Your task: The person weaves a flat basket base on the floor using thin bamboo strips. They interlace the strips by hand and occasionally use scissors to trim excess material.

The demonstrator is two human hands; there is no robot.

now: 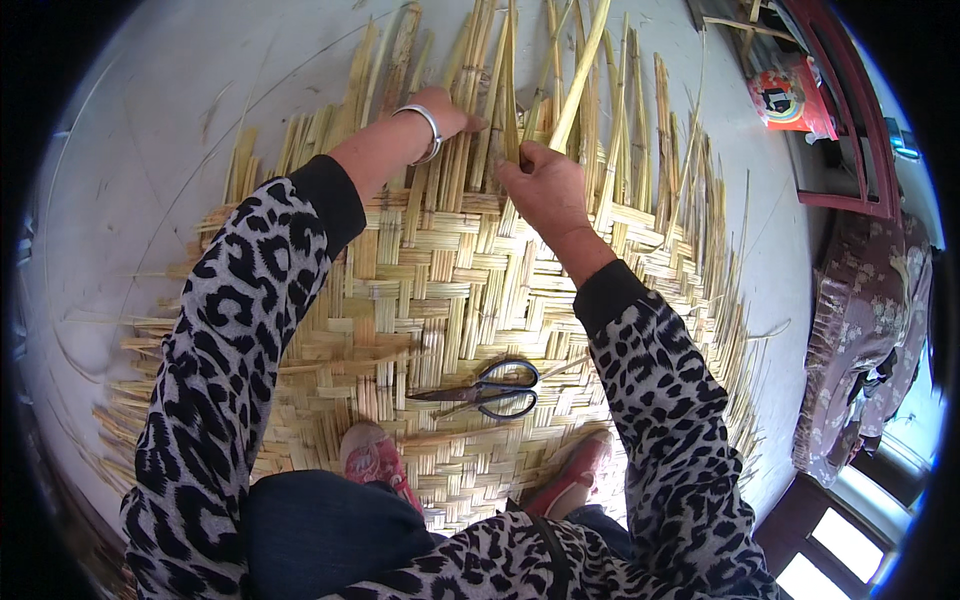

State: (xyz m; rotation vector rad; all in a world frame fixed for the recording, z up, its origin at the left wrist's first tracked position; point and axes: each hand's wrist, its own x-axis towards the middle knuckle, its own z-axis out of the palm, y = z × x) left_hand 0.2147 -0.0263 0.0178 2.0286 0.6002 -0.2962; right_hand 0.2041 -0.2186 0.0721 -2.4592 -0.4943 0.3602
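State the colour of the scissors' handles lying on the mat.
Black handles on the scissors, which lie on the woven straw mat; seen best in the head view.

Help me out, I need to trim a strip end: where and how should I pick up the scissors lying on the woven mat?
Take the scissors by the two black handle loops on their right end, coming from above with the right hand. They lie flat on the mat, blades closed and pointing left, so the loops are the safe grip.

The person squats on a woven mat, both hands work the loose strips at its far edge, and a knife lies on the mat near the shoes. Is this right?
One thing is wrong: it is scissors, not a knife, lying on the mat near the shoes. The head view shows them. The rest holds: the left hand and right hand work the strips.
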